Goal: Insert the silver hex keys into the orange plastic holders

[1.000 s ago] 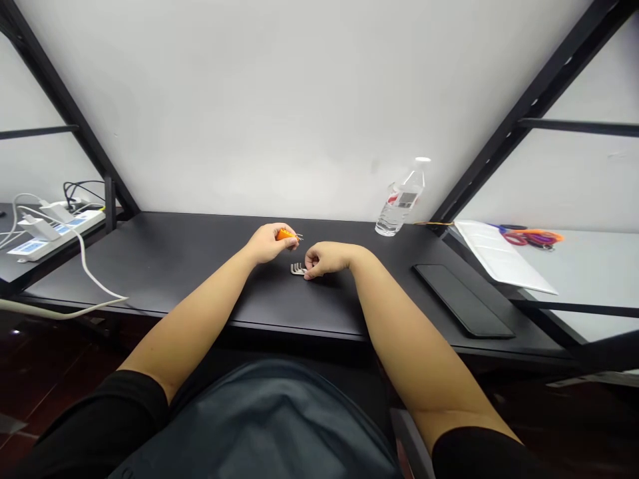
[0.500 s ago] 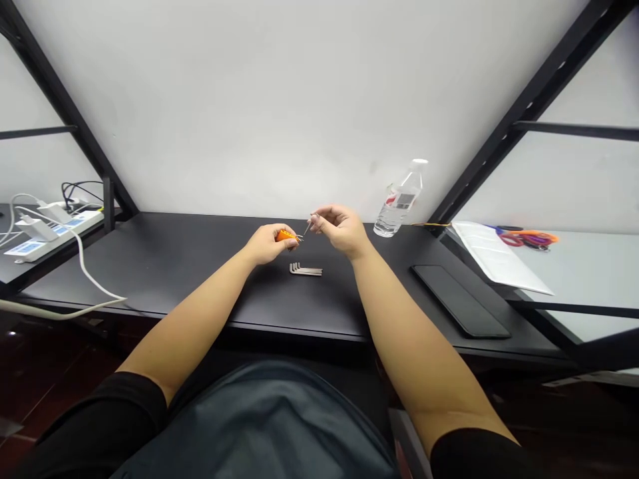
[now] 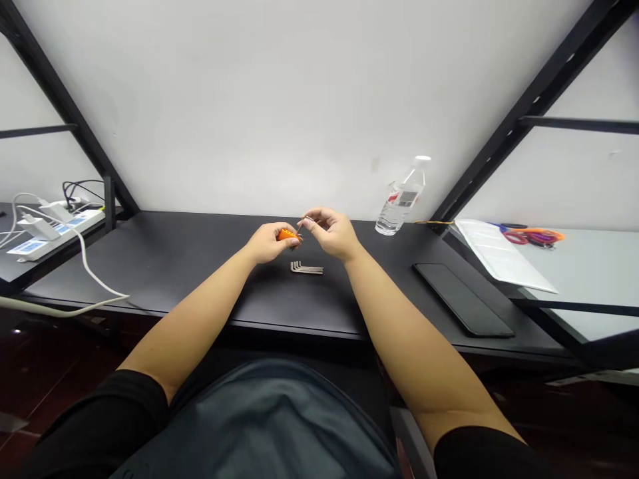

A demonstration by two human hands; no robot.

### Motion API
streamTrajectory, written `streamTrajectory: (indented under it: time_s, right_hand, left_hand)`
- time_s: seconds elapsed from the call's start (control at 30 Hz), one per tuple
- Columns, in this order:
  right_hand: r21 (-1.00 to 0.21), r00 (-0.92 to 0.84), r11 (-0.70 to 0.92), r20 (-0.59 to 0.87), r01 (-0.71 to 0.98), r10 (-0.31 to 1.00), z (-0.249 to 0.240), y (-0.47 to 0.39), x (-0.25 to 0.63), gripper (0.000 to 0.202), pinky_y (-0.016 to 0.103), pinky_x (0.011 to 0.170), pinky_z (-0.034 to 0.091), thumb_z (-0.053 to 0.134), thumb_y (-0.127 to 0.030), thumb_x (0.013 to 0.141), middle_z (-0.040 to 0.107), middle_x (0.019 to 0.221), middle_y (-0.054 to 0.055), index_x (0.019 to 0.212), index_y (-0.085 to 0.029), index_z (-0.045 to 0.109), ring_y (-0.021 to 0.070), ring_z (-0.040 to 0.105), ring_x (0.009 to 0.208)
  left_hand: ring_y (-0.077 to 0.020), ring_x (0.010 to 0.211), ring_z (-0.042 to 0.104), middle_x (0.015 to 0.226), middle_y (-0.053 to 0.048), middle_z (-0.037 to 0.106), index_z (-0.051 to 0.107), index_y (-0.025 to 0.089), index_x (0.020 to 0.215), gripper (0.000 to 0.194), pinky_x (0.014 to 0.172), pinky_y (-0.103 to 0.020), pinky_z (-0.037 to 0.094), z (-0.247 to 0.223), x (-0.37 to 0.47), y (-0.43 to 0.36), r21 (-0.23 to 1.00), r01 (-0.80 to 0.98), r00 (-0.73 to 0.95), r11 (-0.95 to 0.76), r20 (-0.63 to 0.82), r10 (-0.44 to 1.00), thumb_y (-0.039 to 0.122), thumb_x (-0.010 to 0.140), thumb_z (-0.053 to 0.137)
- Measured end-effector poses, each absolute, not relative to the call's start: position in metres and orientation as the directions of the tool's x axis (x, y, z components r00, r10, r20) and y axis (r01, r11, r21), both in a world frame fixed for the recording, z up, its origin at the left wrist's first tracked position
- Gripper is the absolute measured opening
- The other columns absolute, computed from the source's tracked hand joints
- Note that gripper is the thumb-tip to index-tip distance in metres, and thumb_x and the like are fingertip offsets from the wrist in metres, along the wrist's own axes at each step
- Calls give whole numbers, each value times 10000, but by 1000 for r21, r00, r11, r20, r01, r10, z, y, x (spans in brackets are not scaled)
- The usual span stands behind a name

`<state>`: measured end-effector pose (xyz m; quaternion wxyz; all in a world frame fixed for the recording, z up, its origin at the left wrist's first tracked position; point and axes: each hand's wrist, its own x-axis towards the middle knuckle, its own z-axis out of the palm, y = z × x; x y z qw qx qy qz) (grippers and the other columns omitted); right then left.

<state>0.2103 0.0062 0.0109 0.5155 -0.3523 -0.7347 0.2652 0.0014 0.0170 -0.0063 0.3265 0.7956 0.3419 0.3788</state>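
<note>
My left hand [image 3: 267,243] is closed around an orange hex key holder [image 3: 286,234], with small metal keys sticking out of its right side. Pinched in my right hand [image 3: 333,233] is a thin metal hex key [image 3: 302,224], its lower end at the holder; whether it sits inside a slot I cannot tell. Below both hands, several L-shaped hex keys [image 3: 307,269] lie side by side on the black table [image 3: 190,266], short arms to the left.
A water bottle [image 3: 401,199] stands tilted in view by the wall. At right lie a black tablet-like slab [image 3: 462,299] and a white padded sheet [image 3: 502,256], with coloured cords [image 3: 534,237] behind. A power strip [image 3: 54,236] with a white cable [image 3: 87,269] is at left.
My right hand has moved left and brought the hex key from just apart to the orange holder. My left hand has hardly moved.
</note>
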Motion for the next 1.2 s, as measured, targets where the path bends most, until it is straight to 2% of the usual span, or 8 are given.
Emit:
streamTrajectory:
  time_s: [0.17,0.3,0.6,0.73,0.83,0.93,1.03,1.2]
  right_hand:
    - [-698,-148,600,596,391,790,7,6,207,317,347,745,585,636,-430,904,806,953,65,1076,-202,774,203,726,770]
    - [-655,-119,566,595,502,795,2,10,206,332,363,805,588,630,-407,915,806,1053,62,1144,-232,795,232,746,865]
    - [-436,-513,691,466,576,721,11,2,209,329,338,847,518,493,-350,997,797,1075,20,1125,-283,789,231,711,972]
    - [-316,-516,676,459,666,723,15,1,212,274,334,749,459,545,-348,963,784,997,78,986,-225,789,235,669,860]
    - [-305,-516,659,432,688,740,15,2,213,247,322,696,423,550,-318,943,767,955,90,929,-202,767,218,636,796]
    - [-392,-539,636,338,664,771,14,1,217,281,306,669,417,512,-354,962,756,922,56,944,-220,758,196,624,763]
    - [-463,-543,571,207,678,814,14,3,224,322,303,652,422,559,-492,938,749,879,29,918,-243,762,189,621,734]
    - [-464,-564,454,-125,761,816,13,8,235,442,297,592,419,814,-654,655,740,832,21,844,-258,758,186,625,699]
  left_hand:
    - [-201,840,714,881,-56,779,718,181,919,266,855,-335,533,-6,1,16,764,358,419,-537,383,823,430,835,678]
    - [-202,845,719,888,-57,783,705,185,922,252,863,-337,535,-9,1,18,759,398,396,-515,364,843,421,850,656]
    - [-190,805,714,876,-69,761,657,176,924,322,809,-325,556,-20,0,32,839,268,407,-474,348,845,495,891,626]
    - [-178,789,708,860,-68,750,643,172,928,327,801,-324,557,-22,1,34,876,206,420,-436,323,848,497,901,616]
    - [-175,793,704,867,-69,754,646,171,944,292,814,-331,554,-22,1,33,876,188,460,-444,322,828,458,898,624]
    - [-171,783,698,872,-63,764,668,175,949,243,818,-329,547,-21,-1,32,837,251,495,-487,321,808,406,871,656]
    - [-173,783,701,872,-56,769,683,180,949,211,822,-327,546,-21,-2,32,801,312,512,-511,311,800,371,863,658]
    - [-180,787,721,893,-72,772,675,171,935,203,832,-338,560,-24,-1,33,835,282,480,-472,303,823,362,878,635]
